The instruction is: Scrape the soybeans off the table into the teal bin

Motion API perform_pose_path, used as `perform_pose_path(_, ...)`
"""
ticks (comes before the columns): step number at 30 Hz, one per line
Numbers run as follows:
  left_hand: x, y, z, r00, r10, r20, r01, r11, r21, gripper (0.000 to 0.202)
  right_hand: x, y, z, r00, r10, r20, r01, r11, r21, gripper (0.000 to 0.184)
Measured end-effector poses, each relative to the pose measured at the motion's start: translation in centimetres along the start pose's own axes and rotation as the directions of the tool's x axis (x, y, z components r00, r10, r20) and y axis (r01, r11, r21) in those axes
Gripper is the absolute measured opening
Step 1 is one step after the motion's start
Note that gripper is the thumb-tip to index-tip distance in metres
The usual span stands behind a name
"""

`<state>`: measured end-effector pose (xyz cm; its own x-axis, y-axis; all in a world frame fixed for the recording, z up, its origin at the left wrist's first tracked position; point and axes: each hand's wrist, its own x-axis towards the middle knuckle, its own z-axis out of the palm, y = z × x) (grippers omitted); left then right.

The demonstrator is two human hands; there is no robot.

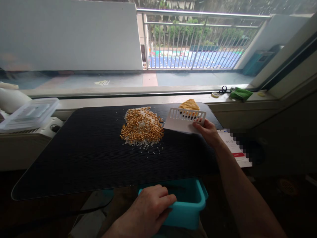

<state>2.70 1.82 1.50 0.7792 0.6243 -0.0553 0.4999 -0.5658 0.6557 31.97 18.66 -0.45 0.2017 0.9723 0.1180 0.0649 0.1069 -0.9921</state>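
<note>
Turquoise plastic forms the bin below the surface's near edge, its rim gripped by the left hand. On the black surface, a heap of yellowish beans and white rice lies closer to the far edge (loose grains are scattered on its near side). Toward the right edge, the right hand pinches a white slotted scraper. Behind that, by the far right corner, is a yellow cloth. Past the far edge, a green cloth rests on the windowsill.
</note>
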Motion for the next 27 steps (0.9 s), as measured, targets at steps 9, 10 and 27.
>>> perform_pose_path(9,-0.2,0.1,0.0,1.000,-0.004,-0.002,0.004,1.000,-0.001,0.020,-1.2,-1.0,-1.2,1.000,0.031,-0.005,-0.031,0.999,0.016,0.035)
perform_pose_path(10,-0.1,0.1,0.0,1.000,-0.005,-0.002,0.005,1.000,-0.004,0.021,-1.4,-1.0,-1.4,0.999,0.031,-0.021,-0.030,0.999,0.015,0.035)
perform_pose_path(27,1.2,0.4,0.6,0.998,0.063,-0.001,-0.064,0.998,-0.024,0.016,-10.8,-1.5,-8.8,0.959,0.180,-0.217,-0.221,0.958,-0.184,0.031)
